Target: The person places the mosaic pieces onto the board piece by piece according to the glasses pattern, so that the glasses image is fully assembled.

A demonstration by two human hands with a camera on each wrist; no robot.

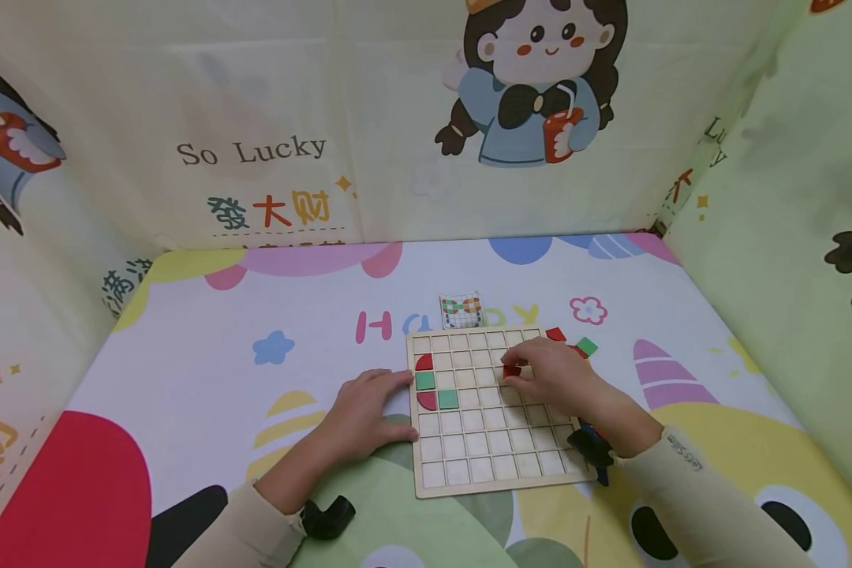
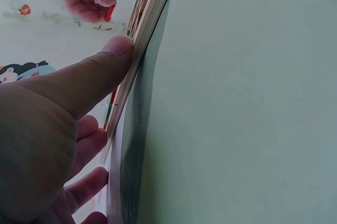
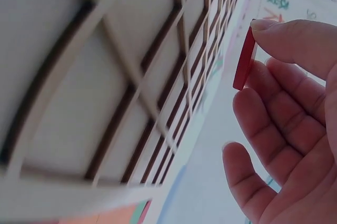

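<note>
Your left hand [image 1: 369,412], thumb and fingers spread, touches the left edge of the wooden grid board [image 1: 456,447] on the tabletop [image 1: 206,347], while your right hand [image 1: 559,377] pinches a red piece [image 3: 245,58] above its right half, and a patterned card [image 1: 461,312] lies at the board's far edge.

Back curtain [image 1: 383,118]: "So Lucky", "發大财" | Tablecloth [image 1: 206,379]: "Ha…y", partly covered | Left curtain [image 1: 57,315]: "满"

Soft, fairly even light fills the head view, where the right hand [image 1: 557,375] shades the wooden board [image 1: 480,446]. Both wrist views look dimmer and greyer (the left hand [image 2: 58,129] is notably dark), and in the right one the nearest grid strips [image 3: 120,45] and printed backdrop [image 3: 277,1] blur.
</note>
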